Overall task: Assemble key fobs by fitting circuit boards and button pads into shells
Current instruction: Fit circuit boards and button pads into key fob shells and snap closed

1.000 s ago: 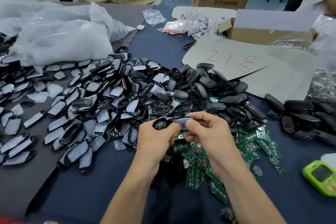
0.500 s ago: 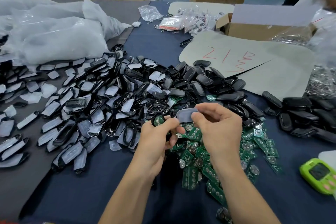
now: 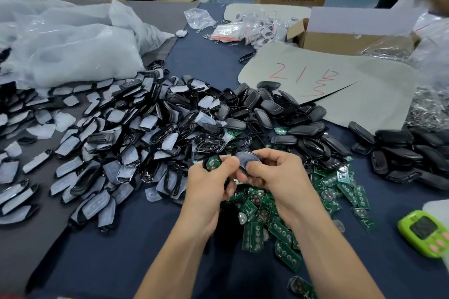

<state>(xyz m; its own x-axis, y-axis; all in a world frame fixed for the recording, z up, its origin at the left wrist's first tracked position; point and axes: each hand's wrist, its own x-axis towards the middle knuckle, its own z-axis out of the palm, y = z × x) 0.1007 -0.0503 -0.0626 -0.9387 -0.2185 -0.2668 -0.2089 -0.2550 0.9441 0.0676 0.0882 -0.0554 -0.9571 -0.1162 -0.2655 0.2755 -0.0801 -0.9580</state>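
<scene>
Tipped and bowed since half a second ago, no longer held flat above the fingers: grey translucent rubber button pad, pinched at its right end by the right hand, its other end pressed under the thumb of the left hand. Cradled in the left hand's curled fingers, black oval plastic shell with a green circuit board showing inside. Hands together, knuckles almost touching, raised off the dark blue cloth. Judged mid-fit: board seemingly in, pad not yet seated over it. Left thumb across the pad's end, likely to need lifting before pressing home.

Directly beneath the hands, loose pile of green boards with coin cells; easy to lose a dropped part there. Left of the left hand, heap of black frames with pale pads. Beyond the right hand, mound of black shell backs. Far right of the right hand, lime-green handheld device.
</scene>
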